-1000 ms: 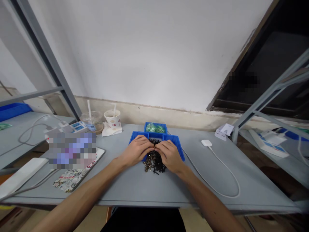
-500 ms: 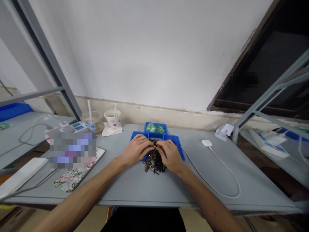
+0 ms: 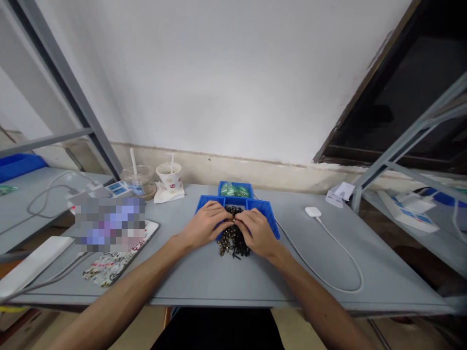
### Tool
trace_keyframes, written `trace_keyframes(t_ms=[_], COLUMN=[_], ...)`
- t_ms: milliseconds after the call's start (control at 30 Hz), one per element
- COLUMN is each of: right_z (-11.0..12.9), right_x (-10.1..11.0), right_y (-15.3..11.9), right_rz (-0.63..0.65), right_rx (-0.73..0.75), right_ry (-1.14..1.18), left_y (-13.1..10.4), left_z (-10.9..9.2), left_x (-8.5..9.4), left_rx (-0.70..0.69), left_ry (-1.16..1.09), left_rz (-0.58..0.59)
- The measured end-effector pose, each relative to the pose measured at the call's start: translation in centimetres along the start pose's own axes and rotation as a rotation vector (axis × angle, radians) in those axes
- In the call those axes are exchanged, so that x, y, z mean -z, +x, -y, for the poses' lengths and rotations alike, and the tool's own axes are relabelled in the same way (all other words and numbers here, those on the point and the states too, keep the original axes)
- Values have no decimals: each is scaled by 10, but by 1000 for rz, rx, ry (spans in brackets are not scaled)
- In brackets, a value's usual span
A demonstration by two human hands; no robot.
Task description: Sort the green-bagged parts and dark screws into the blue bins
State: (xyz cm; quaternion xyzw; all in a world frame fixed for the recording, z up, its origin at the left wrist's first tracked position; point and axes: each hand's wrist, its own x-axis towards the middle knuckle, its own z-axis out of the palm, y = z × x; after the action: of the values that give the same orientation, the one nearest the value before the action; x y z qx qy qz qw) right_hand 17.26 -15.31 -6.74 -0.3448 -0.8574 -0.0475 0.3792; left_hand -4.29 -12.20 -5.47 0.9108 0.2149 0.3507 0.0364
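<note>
My left hand (image 3: 205,224) and my right hand (image 3: 257,230) meet fingertip to fingertip over a heap of small metal parts. Both are closed in a pinch around a tiny piece too small to name. Brassy parts (image 3: 226,241) lie on the left of the heap and black screw-like parts (image 3: 240,245) on the right. Behind my hands is a blue divided tray (image 3: 268,216), partly covered by them. Beyond it, a smaller blue box (image 3: 235,184) holds green-and-clear pieces (image 3: 235,190).
On the left are a paper cup (image 3: 170,179), a plastic cup (image 3: 140,181), a patterned flat object (image 3: 109,267), a white box (image 3: 34,265) and a power strip (image 3: 118,188). A white charger (image 3: 313,212) with a looping cable lies right, near a white paper piece (image 3: 340,194).
The view has shifted slightly. My hands stay pinched together over the heap, and the bright piece between their fingertips shows less than before.
</note>
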Motion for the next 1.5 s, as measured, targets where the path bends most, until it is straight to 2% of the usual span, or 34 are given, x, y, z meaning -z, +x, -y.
trace_keyframes(t_ms=[233, 433, 733, 967, 1033, 1133, 1267, 1400, 1500], right_z=[2, 2, 4, 5, 8, 15, 24, 29, 29], right_x=[2, 1, -1, 1, 3, 3, -2, -6, -8], right_y=[0, 0, 1, 1, 0, -3, -6, -7, -7], right_rz=[60, 0, 59, 27, 87, 255, 453, 561, 608], right_rx=[-13, -47, -25, -25, 49, 196, 312, 366, 371], right_ry=[52, 38, 40, 50, 62, 49, -28, -159, -180], left_y=[-1, 0, 0, 0, -1, -4, -8, -10, -8], left_z=[1, 1, 0, 5, 13, 27, 43, 46, 41], left_x=[0, 1, 1, 7, 9, 12, 13, 14, 13], left_rx=[-14, -2, -33, -4, 54, 208, 369, 405, 382], left_ry=[8, 6, 19, 57, 106, 224, 316, 288, 237], left_rz=[17, 3, 11, -43, -76, -82, -93, -152, -149])
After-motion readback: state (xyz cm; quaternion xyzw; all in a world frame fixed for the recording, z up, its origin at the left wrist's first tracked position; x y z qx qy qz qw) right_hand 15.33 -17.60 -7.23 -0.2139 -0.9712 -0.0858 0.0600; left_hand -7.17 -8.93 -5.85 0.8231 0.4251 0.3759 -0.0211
